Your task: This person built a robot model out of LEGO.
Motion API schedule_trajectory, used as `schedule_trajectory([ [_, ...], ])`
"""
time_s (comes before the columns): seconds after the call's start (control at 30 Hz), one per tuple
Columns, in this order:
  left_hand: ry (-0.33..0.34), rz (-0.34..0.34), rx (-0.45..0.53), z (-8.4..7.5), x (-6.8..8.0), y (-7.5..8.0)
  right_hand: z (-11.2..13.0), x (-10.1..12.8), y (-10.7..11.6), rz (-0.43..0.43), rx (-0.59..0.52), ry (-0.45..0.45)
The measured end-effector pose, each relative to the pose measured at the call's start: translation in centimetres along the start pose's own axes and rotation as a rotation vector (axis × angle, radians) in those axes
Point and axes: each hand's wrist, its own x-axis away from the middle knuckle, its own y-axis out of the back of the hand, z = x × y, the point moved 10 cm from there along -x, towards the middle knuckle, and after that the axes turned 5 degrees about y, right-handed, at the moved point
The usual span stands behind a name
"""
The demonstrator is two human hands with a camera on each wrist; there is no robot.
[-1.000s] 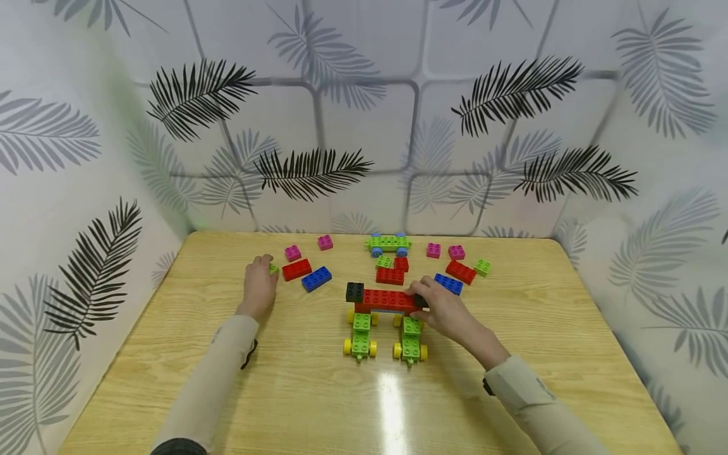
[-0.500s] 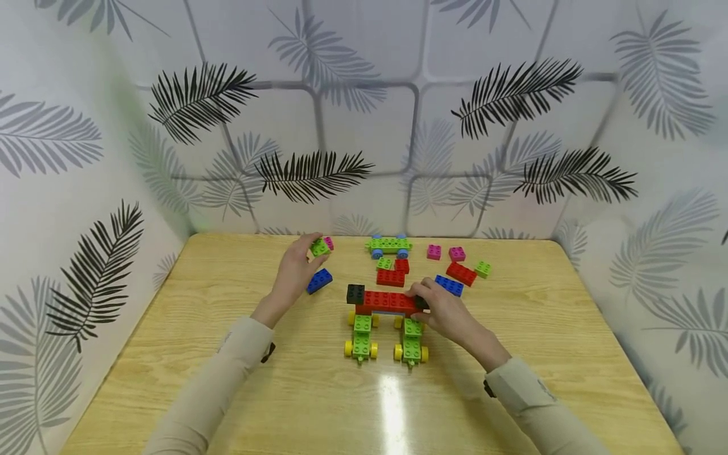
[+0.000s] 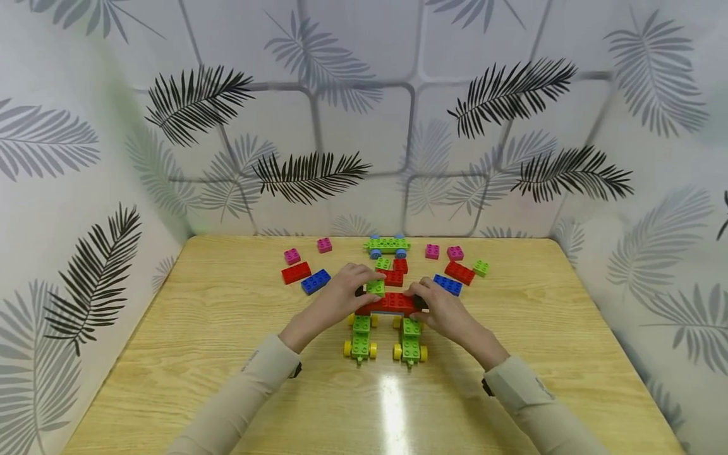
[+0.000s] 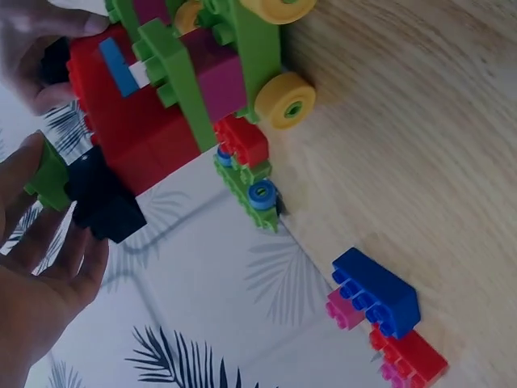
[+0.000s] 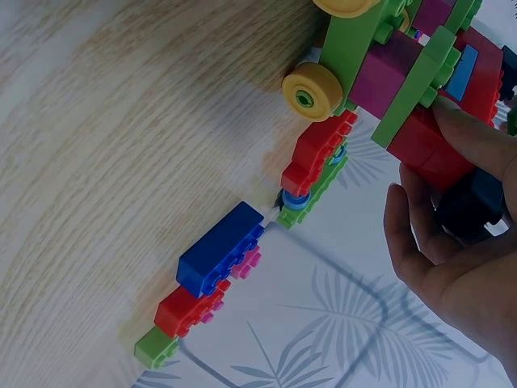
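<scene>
My left hand (image 3: 335, 296) pinches a light-green toy brick (image 4: 50, 179) between thumb and fingers. It meets or nearly meets the black brick (image 4: 105, 198) on the left end of the red beam; I cannot tell whether it is seated. That beam (image 3: 392, 303) of red bricks rests across two green wheeled bases (image 3: 361, 344) with yellow wheels. Purple bricks (image 5: 389, 73) show under it in the wrist views. At the beam's right end, my right hand (image 3: 449, 309) grips the structure around another black brick (image 5: 472, 202), partly covered by the fingers.
Behind the structure stand a green car base (image 3: 388, 244) with blue wheels and a red brick (image 3: 392, 278). A blue brick (image 3: 316, 282), a red one (image 3: 296, 273) and pink ones lie left. Further blue (image 3: 447, 284), red, pink and green bricks lie right.
My left hand has picked up the light-green brick from the table's left side and carried it right to the beam's left end. My right hand has stayed on the right end.
</scene>
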Motion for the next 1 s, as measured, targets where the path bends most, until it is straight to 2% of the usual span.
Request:
schedule_trajectory([
  [0.13,-0.004,0.049,-0.034,0.1,0.0,-1.3,0.1,0.1,0.0,-0.003,0.005,0.004],
  [0.37,0.031,0.096,-0.039,0.6,-0.1,-2.4,0.1,0.1,0.1,-0.012,-0.001,0.010],
  [0.83,0.022,0.090,-0.045,1.3,0.4,-2.7,0.1,-0.1,-0.2,0.001,-0.002,0.002],
  [1.0,-0.010,0.059,-0.046,1.1,0.6,-2.5,0.1,-0.1,-0.1,-0.003,-0.001,0.000],
])
